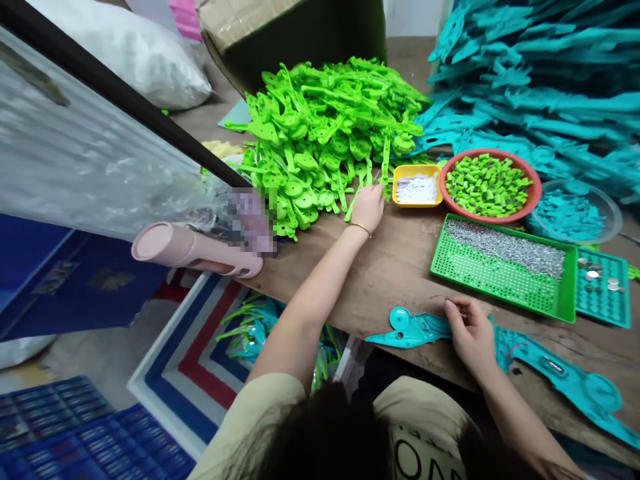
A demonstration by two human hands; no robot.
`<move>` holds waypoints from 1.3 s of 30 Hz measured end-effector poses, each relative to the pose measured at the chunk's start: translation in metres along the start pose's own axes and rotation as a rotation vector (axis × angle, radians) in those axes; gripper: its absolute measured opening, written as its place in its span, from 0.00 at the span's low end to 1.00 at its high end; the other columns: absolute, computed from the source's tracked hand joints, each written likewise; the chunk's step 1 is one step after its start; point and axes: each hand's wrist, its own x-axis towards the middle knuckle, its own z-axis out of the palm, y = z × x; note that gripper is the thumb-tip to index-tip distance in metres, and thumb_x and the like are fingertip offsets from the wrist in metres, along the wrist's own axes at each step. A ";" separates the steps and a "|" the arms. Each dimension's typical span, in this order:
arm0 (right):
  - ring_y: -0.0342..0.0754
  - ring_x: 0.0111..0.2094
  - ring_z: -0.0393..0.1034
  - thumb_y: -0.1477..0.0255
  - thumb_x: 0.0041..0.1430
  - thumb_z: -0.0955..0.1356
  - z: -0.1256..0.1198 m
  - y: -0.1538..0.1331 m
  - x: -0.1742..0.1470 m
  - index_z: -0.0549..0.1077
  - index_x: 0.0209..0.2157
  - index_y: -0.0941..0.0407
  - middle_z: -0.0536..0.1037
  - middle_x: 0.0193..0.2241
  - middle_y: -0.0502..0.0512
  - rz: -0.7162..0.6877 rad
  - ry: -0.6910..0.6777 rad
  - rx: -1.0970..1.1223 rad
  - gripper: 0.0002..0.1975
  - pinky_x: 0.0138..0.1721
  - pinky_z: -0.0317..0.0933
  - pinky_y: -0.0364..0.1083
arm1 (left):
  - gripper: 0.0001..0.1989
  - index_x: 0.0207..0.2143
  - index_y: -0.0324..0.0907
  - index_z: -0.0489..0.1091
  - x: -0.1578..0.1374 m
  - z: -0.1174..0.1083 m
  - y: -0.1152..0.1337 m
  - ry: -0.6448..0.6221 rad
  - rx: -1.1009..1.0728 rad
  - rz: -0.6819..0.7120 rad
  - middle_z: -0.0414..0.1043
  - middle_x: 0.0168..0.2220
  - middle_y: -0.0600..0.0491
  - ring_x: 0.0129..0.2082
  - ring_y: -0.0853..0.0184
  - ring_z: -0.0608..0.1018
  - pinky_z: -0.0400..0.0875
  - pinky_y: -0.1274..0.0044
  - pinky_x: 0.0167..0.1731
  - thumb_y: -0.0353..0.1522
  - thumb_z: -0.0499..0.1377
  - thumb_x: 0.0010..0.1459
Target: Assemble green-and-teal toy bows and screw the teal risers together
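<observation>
My left hand reaches to the near edge of a heap of bright green plastic parts. Its fingers curl at a slim green plastic part; the fingertips are partly hidden. Close to the table's front edge, my right hand is closed in a pinch on a thin reddish wire. Below that hand lies a long teal plastic shell with a round disc at its left end. Another teal shell section, with a small metal piece and thin wires on it, stretches off to the right.
A yellow tray of small white pieces stands beside a red bowl of green bits. Nearer are a green perforated basket of metal pieces and a teal tray. Teal parts pile up behind. A pink bottle lies left.
</observation>
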 end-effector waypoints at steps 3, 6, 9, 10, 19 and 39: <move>0.48 0.30 0.72 0.62 0.59 0.68 -0.001 -0.001 0.000 0.73 0.35 0.53 0.77 0.29 0.53 -0.018 -0.042 -0.020 0.09 0.31 0.68 0.48 | 0.14 0.48 0.36 0.71 -0.032 -0.026 -0.002 0.135 -0.001 0.131 0.75 0.43 0.44 0.45 0.60 0.75 0.69 0.67 0.49 0.33 0.53 0.66; 0.47 0.30 0.71 0.62 0.59 0.67 -0.005 -0.002 0.001 0.73 0.35 0.53 0.76 0.29 0.52 0.008 -0.041 -0.007 0.09 0.30 0.67 0.47 | 0.15 0.49 0.38 0.71 -0.092 -0.059 0.017 0.278 0.012 0.211 0.75 0.40 0.46 0.43 0.63 0.76 0.70 0.69 0.47 0.37 0.54 0.66; 0.45 0.28 0.69 0.61 0.59 0.67 -0.011 0.000 0.003 0.72 0.36 0.54 0.75 0.28 0.51 0.047 -0.061 -0.013 0.11 0.29 0.65 0.46 | 0.13 0.47 0.44 0.71 -0.164 -0.084 0.056 0.284 -0.039 0.435 0.74 0.36 0.51 0.41 0.65 0.76 0.71 0.71 0.45 0.37 0.62 0.60; 0.44 0.28 0.69 0.61 0.59 0.67 -0.013 0.001 0.004 0.72 0.36 0.54 0.75 0.28 0.51 0.058 -0.068 -0.018 0.11 0.29 0.64 0.45 | 0.12 0.44 0.45 0.71 -0.185 -0.088 0.070 0.234 -0.071 0.493 0.74 0.37 0.51 0.42 0.65 0.77 0.71 0.71 0.45 0.37 0.63 0.59; 0.45 0.29 0.70 0.61 0.60 0.67 -0.033 0.001 0.005 0.73 0.37 0.54 0.76 0.30 0.51 0.008 -0.023 -0.210 0.11 0.31 0.64 0.46 | 0.06 0.36 0.40 0.69 -0.245 -0.075 0.124 -0.246 -0.250 0.282 0.68 0.57 0.38 0.61 0.54 0.67 0.66 0.58 0.57 0.34 0.57 0.62; 0.49 0.32 0.74 0.63 0.61 0.64 -0.029 0.004 0.003 0.73 0.36 0.54 0.80 0.32 0.55 -0.153 -0.075 -0.509 0.10 0.33 0.65 0.47 | 0.23 0.59 0.42 0.60 -0.243 -0.081 0.133 -0.378 -0.515 0.165 0.72 0.54 0.46 0.55 0.63 0.73 0.55 0.58 0.65 0.31 0.55 0.61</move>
